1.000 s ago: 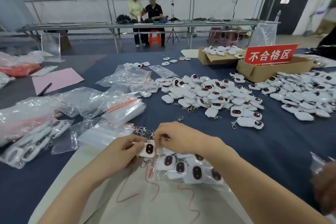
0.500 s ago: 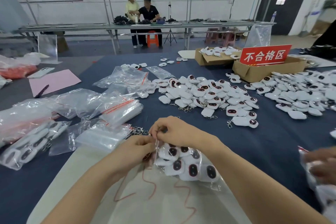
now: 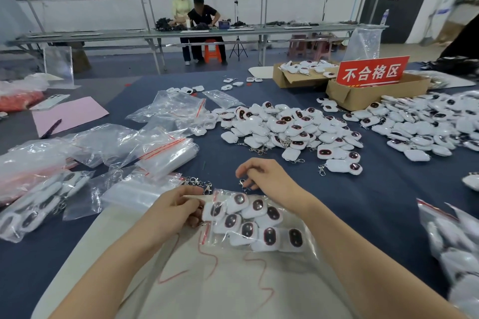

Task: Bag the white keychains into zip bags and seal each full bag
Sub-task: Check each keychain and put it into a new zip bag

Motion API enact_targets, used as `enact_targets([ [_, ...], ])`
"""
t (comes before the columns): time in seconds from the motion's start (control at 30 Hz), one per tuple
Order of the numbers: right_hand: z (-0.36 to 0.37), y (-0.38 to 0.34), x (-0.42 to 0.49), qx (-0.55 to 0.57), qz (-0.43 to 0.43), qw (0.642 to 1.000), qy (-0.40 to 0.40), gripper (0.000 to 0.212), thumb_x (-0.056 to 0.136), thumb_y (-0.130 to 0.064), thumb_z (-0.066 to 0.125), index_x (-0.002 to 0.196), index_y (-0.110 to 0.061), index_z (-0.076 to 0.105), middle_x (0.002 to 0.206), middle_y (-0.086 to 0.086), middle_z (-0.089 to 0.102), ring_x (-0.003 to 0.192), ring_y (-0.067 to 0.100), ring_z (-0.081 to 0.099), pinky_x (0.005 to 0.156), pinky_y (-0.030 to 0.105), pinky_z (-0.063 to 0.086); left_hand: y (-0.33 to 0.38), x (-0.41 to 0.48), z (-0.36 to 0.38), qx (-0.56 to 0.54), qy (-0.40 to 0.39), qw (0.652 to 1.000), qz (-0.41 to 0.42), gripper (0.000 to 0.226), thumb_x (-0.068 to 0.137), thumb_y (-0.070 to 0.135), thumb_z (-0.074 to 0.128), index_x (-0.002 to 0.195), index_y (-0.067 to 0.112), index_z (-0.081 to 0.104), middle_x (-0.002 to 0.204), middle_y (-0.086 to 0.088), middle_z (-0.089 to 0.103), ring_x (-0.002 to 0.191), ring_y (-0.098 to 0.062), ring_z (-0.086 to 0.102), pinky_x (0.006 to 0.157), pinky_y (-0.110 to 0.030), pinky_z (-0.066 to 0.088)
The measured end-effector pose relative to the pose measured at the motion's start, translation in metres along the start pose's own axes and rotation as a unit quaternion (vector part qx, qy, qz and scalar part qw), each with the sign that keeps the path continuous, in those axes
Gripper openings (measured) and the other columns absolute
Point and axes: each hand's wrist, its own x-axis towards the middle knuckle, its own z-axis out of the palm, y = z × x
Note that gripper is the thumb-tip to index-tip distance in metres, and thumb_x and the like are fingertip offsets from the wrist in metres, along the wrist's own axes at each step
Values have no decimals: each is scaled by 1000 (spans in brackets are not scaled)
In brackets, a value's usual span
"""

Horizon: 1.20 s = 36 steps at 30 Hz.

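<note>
A clear zip bag (image 3: 309, 247) with a red seal strip lies in front of me on a white sheet (image 3: 220, 290). It holds several white keychains (image 3: 255, 208) with dark oval faces. My left hand (image 3: 176, 206) pinches the bag's mouth at its left end. My right hand (image 3: 264, 176) hovers just beyond the bag's top edge, fingers curled over a small metal clasp (image 3: 242, 183); whether it pinches the clasp I cannot tell. A pile of loose white keychains (image 3: 290, 132) lies beyond my hands.
A stack of unused zip bags (image 3: 166, 153) and a filled bag (image 3: 33, 210) lie to the left, more filled bags (image 3: 456, 241) at the right edge. A second keychain pile (image 3: 427, 122), cardboard boxes (image 3: 363, 97) and a red sign (image 3: 372, 71) are far right. Loose clasps (image 3: 197, 182) lie beside my left hand.
My right hand has let go of the bag's mouth and moved up and to the right. The bag now lies flatter, with my left hand still at its mouth.
</note>
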Motion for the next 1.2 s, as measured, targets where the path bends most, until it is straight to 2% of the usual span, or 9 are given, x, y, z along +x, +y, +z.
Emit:
enact_targets([
  [0.13, -3, -5, -4, -49, -15, 996, -79, 32, 96, -11, 51, 93, -32, 75, 94, -13, 76, 81, 0, 68, 76, 13, 51, 0, 2, -4, 118, -70, 989, 58, 40, 95, -9, 57, 129, 11, 58, 115, -18, 67, 84, -20, 62, 73, -21, 54],
  [0.3, -6, -16, -5, -132, -26, 975, -176, 21, 95, -26, 67, 115, -31, 72, 107, -16, 74, 100, -6, 66, 89, 11, 49, -4, 11, -4, 266, -58, 953, 131, 43, 93, 5, 68, 130, 24, 56, 107, 2, 64, 92, -14, 64, 80, -19, 49],
  [0.47, -4, -17, -10, -112, -35, 980, -159, 21, 97, -25, 65, 116, -28, 73, 89, -31, 71, 90, -14, 64, 77, 3, 44, -7, 20, 5, 211, -13, 969, 127, 41, 92, 14, 73, 128, 25, 58, 101, 5, 66, 78, -10, 62, 68, -22, 48],
  [0.6, -1, -17, -13, -113, -45, 982, -144, 19, 97, -26, 64, 113, -30, 75, 96, -23, 72, 93, -8, 65, 80, 7, 46, -6, 23, 10, 219, 6, 969, 117, 43, 90, 17, 75, 127, 31, 57, 100, 7, 68, 88, -16, 66, 82, -39, 55],
  [0.73, 4, -21, -12, -125, -55, 980, -145, 18, 96, -24, 65, 105, -34, 76, 96, -15, 75, 92, 2, 68, 83, 18, 52, -5, 25, 21, 209, -2, 967, 144, 45, 90, 12, 71, 129, 28, 56, 93, 6, 67, 78, -1, 63, 70, -13, 47],
  [0.87, 8, -18, -8, -142, -65, 976, -148, 20, 93, -16, 66, 104, -28, 78, 91, -20, 73, 80, -6, 62, 77, 13, 43, -4, 22, 33, 215, -5, 963, 165, 41, 89, 12, 69, 125, 30, 59, 89, 8, 71, 82, -10, 67, 77, -26, 53],
  [1.0, 3, -15, -6, -134, -51, 977, -155, 18, 94, -23, 67, 106, -33, 76, 99, -12, 74, 90, 3, 66, 85, 18, 50, -1, 28, 20, 230, -51, 959, 159, 37, 95, 8, 63, 128, 25, 62, 81, 11, 74, 72, -7, 68, 70, -20, 52],
  [1.1, -4, -15, -5, -120, -52, 982, -136, 16, 98, -31, 62, 108, -36, 74, 102, -22, 73, 98, -7, 65, 89, 11, 47, 6, 36, 1, 141, -48, 984, 100, 28, 101, 5, 54, 125, 15, 63, 75, 4, 76, 63, -8, 67, 64, -18, 54],
  [1.2, -13, -11, 4, -149, -31, 988, -28, 22, 100, -28, 57, 113, -36, 72, 112, -19, 71, 99, -1, 63, 92, 21, 46, 11, 43, -7, 20, 10, 997, 68, 23, 103, -1, 46, 119, 7, 62, 76, -5, 76, 59, -12, 66, 60, -22, 57],
])
